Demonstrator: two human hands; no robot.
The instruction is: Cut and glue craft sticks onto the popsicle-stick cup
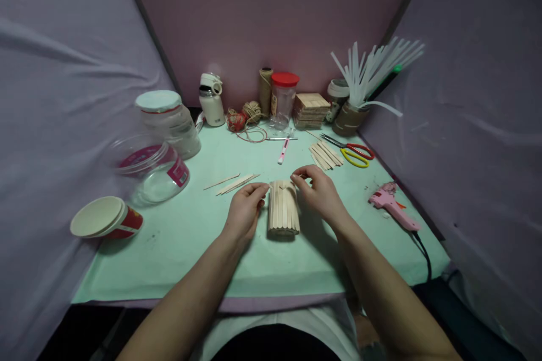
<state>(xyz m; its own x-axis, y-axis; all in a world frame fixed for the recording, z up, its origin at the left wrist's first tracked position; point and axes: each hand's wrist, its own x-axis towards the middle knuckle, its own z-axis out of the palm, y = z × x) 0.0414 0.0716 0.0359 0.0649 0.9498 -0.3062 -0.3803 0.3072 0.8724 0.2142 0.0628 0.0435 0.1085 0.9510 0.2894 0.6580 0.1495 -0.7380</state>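
A panel of wooden craft sticks [283,210] glued side by side lies in the middle of the green table [186,248]. My left hand [244,210] rests against its left edge, fingers curled and pinching the upper left corner. My right hand [318,190] is closed at the panel's upper right corner, fingertips pinching the top of the sticks. Loose sticks [235,183] lie just left of the panel, and a fan of more sticks [325,155] lies behind my right hand.
A pink glue gun [392,205] with a black cord lies at the right. Scissors [354,153], a pink craft knife [283,150], twine [253,110], a stick stack [311,109], jars [283,99] and a cup of glue sticks [354,113] line the back. Plastic jars [153,168] and a paper cup [105,219] lie left.
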